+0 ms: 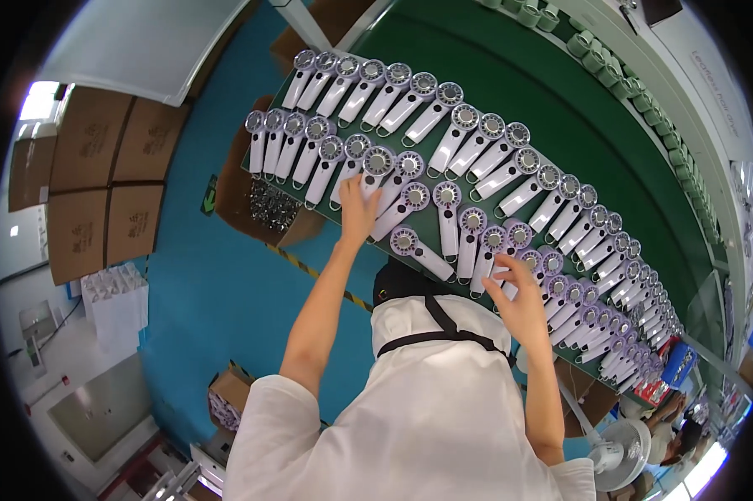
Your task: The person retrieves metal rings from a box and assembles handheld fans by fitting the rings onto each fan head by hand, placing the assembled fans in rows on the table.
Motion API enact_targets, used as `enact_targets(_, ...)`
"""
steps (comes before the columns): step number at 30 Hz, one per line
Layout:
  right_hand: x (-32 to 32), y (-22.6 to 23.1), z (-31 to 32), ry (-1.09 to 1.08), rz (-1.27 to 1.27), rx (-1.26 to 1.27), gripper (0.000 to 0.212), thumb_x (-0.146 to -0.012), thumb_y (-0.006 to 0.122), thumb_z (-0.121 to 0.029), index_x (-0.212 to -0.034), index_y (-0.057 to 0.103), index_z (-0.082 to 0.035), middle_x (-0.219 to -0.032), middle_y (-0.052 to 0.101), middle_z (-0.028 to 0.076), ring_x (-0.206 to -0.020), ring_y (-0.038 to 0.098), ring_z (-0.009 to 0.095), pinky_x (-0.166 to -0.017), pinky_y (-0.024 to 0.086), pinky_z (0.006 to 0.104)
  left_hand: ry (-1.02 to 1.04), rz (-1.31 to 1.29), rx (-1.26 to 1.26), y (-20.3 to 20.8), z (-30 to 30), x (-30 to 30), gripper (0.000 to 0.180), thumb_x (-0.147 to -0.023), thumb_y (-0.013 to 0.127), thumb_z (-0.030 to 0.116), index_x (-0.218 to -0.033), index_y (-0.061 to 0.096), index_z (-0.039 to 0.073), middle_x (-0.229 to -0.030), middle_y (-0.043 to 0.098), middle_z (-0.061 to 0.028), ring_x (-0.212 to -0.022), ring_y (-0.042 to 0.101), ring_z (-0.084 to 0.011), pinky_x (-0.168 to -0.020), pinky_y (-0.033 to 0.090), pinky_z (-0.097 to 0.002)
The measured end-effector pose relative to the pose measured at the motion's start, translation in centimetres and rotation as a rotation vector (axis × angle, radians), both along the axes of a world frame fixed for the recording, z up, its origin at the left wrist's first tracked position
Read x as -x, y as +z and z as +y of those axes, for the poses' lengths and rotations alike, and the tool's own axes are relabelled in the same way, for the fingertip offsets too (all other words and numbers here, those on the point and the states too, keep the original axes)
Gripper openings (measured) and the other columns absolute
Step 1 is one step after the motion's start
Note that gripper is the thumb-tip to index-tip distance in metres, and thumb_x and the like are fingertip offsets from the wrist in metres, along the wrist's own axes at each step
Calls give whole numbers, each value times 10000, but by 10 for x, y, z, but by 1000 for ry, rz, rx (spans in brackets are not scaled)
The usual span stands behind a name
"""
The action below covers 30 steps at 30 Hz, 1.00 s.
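Note:
White-and-lilac handheld fans with round silver heads and small wire loops at their handle ends lie in rows on the green tabletop (476, 75). My left hand (359, 213) is closed round the handle of one handheld fan (379, 161) in the near row, its head showing beyond my fingers. My right hand (518, 296) is at another fan (482, 269) near the table's front edge, thumb and forefinger apart beside its handle. Between my hands, one fan (426, 255) lies slanted the other way, and another (447, 219) points almost straight toward me.
An open carton (263, 213) of small shiny parts stands below the table's left end. Stacked brown cartons (101, 167) are at far left. Green cylindrical pieces (614, 79) line the far side. A white round fan (623, 455) stands at lower right, near another person (669, 438).

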State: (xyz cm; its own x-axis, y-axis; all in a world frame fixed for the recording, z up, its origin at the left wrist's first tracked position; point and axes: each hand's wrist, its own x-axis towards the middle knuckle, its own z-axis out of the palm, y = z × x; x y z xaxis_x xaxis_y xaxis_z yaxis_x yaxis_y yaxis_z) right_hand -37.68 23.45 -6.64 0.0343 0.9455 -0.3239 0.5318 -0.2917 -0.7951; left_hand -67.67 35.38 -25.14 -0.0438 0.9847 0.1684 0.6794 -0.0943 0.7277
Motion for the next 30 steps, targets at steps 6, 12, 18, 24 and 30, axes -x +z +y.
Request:
enact_targets(6, 11, 4, -10, -52, -20, 118, 403, -854, 706, -205, -1195, 575, -35, -1147, 598, 123, -926, 647, 249, -780, 501, 363, 6, -6, 29, -22, 16, 3, 449, -870, 642, 105, -1230, 443, -74, -1167, 484, -261, -1094, 457, -440, -960, 370, -484)
enact_targets(12, -6, 0, -15, -82, -27, 146, 415, -863, 698, -208, -1211, 557, -33, -1135, 587, 122, -949, 624, 255, -793, 493, 377, -33, 104, 55, -33, 25, -5, 459, -877, 639, 111, -1265, 469, -66, -1190, 497, -260, -1108, 462, -450, -963, 388, -468)
enact_targets(18, -26, -11, -26, -183, -24, 138, 398, -851, 701, -178, -1180, 573, 7, -1115, 609, 162, -907, 644, 278, -795, 512, 371, -98, 457, -70, -80, 18, 30, 470, -853, 656, 130, -1246, 496, -71, -1225, 535, -261, -1135, 492, -420, -992, 378, -486)
enact_targets(24, -120, -71, -78, -504, -4, 27, 247, -876, 659, -148, -1050, 645, 26, -1002, 668, 164, -817, 656, 216, -741, 513, 330, -252, 531, -93, -25, 10, 9, 418, -865, 675, 202, -1184, 563, -44, -1140, 513, -256, -1056, 502, -414, -917, 405, -481)
enact_targets(30, -317, -171, -164, -1085, -239, -56, 244, -869, 609, -201, -925, 674, 27, -760, 685, 170, -699, 685, 260, -633, 517, 365, -331, 712, 113, -34, 37, -4, 451, -737, 706, 138, -1121, 581, -63, -1070, 522, -234, -1014, 503, -425, -889, 413, -475)
